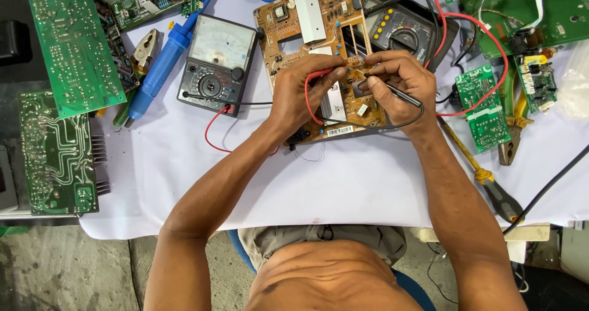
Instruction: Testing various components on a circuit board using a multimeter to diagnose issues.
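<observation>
The left hand (300, 93) pinches a thin red test probe (324, 73) and the right hand (399, 84) pinches a slim black test probe (399, 93), both fingers clamped, tips on the tan rectangular circuit board (288, 35).

Electronics repair workshop, circuit boards (72, 41) everywhere, analog multimeter (216, 62), soldering tool (164, 59), pliers (510, 133), white-covered bench (343, 182)

Bare cloth (343, 182) near body; meters (216, 62), boards (485, 105) crowd beyond.

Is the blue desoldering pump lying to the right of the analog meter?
No, the blue desoldering pump lies left of the analog meter, away from both hands on the brown circuit board.
</observation>
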